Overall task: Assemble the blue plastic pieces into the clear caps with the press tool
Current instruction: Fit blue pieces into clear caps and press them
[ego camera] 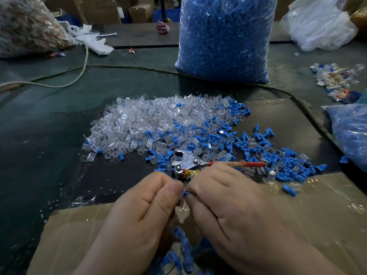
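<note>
A heap of clear caps (143,124) lies on the dark table, with loose blue pieces (258,155) scattered to its right. My left hand (139,207) and my right hand (228,203) meet at the front, fingertips together, pinching a small blue piece (186,193) between them. Whether a clear cap is also held is hidden by my fingers. The metal press tool (187,162) with a red handle (250,164) sits just beyond my fingers, partly under my right hand. Assembled blue-and-clear parts (182,253) lie in the gap below my hands.
A tall clear bag of blue pieces (224,36) stands behind the heap. Another blue-filled bag (351,132) lies at the right edge. Taped cardboard (317,215) sits under my hands. A cord (119,66) crosses the table. Mixed small parts (337,80) sit far right.
</note>
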Available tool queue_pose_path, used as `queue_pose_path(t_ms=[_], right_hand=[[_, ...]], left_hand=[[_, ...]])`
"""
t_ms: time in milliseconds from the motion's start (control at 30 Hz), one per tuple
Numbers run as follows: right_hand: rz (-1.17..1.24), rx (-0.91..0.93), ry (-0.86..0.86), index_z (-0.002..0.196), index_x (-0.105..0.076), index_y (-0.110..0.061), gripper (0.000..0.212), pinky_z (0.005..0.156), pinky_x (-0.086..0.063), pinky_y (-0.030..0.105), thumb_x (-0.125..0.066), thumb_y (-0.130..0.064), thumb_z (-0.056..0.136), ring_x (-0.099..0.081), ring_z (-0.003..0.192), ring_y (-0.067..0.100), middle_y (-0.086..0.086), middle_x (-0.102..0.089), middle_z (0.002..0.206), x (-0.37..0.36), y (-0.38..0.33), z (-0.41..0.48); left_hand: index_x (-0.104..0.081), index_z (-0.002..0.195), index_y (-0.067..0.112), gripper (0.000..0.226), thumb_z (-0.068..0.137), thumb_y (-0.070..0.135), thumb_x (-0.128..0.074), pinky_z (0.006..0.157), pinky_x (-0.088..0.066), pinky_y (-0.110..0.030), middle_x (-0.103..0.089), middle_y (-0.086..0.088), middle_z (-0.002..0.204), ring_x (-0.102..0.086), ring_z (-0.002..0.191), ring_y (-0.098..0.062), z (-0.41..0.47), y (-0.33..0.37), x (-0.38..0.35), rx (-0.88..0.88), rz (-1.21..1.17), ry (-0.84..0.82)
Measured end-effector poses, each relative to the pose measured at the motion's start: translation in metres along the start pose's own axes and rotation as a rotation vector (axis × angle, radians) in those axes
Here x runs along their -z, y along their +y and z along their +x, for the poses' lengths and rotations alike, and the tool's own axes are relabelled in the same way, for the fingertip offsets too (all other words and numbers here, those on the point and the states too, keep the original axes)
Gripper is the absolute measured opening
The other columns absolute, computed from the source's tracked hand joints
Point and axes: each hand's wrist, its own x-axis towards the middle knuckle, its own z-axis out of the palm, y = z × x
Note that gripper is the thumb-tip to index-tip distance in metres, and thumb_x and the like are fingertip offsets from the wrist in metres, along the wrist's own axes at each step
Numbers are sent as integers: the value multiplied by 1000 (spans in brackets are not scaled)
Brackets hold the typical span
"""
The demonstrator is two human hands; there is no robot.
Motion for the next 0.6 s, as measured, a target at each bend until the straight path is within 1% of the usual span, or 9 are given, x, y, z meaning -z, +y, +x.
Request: queue_pose_path(t_ms=[67, 133, 200, 267, 333, 367, 433, 500, 600], right_hand=[[166, -167, -47, 70, -53, -20, 27, 61, -39, 26, -44, -36, 90, -48, 69, 10, -8, -50, 68, 0, -3, 0], [411, -377, -131, 66, -53, -23, 24, 55, -36, 22, -46, -38, 83, -50, 61, 5, -10, -52, 62, 3, -3, 1], [692, -550, -238, 58, -53, -24, 23, 53, -35, 27, -47, -36, 77, -43, 51, 0, -11, -46, 52, 7, -2, 2], [811, -621, -293, 55, -53, -23, 24, 53, -34, 30, -49, -36, 75, -42, 50, 3, -11, -43, 50, 12, -1, 3], [710, -587, -292, 60, -55, -22, 32, 52, -36, 27, -49, -45, 81, -44, 50, 2, -11, -47, 51, 12, 0, 3], [563, -522, -270, 66, -55, -22, 37, 51, -37, 24, -46, -53, 85, -45, 51, 0, -11, -50, 54, 10, 3, 2], [206, -372, -243, 79, -53, -28, 40, 56, -39, 21, -34, -62, 85, -52, 66, 0, -17, -57, 72, 8, 7, -1], [-14, -290, -247, 90, -52, -35, 36, 71, -45, 25, -28, -62, 86, -52, 81, 0, -19, -56, 85, 7, 10, -1], [-82, -261, -230, 108, -50, -39, 30, 84, -47, 31, -33, -56, 91, -50, 94, 1, -20, -55, 101, 4, 16, -2]], left_hand=[[-62, 77, 28, 45, 80, 72, -55, 44, -35, -19, -49, 10, 54, -43, 48, -3, 0, 0, 1, -73, 9, -30], [-61, 79, 31, 41, 86, 70, -53, 48, -41, -24, -55, 7, 65, -49, 54, -7, 2, 2, 0, -193, 79, -51], [-60, 82, 33, 32, 93, 61, -50, 53, -47, -30, -58, 6, 75, -57, 63, -16, 3, 4, -1, -324, 177, -45], [-60, 86, 32, 28, 96, 55, -49, 58, -49, -32, -59, 8, 81, -61, 71, -18, 4, 6, 1, -394, 242, -47], [-61, 87, 33, 21, 94, 52, -54, 60, -49, -27, -61, 10, 83, -63, 73, -16, 4, 7, 7, -382, 289, -37], [-61, 84, 35, 17, 90, 50, -57, 60, -48, -22, -63, 10, 82, -63, 73, -14, 4, 7, 10, -344, 318, -12], [-60, 79, 36, 16, 80, 52, -55, 57, -44, -13, -64, 14, 78, -62, 70, -5, 4, 6, 16, -224, 440, 36], [-59, 79, 40, 26, 72, 62, -47, 54, -44, -15, -63, 23, 77, -60, 71, 1, 4, 1, 16, -132, 614, 12], [-57, 76, 37, 30, 69, 63, -43, 53, -49, -24, -60, 21, 76, -58, 72, -2, 4, -4, 13, -139, 749, -78]])
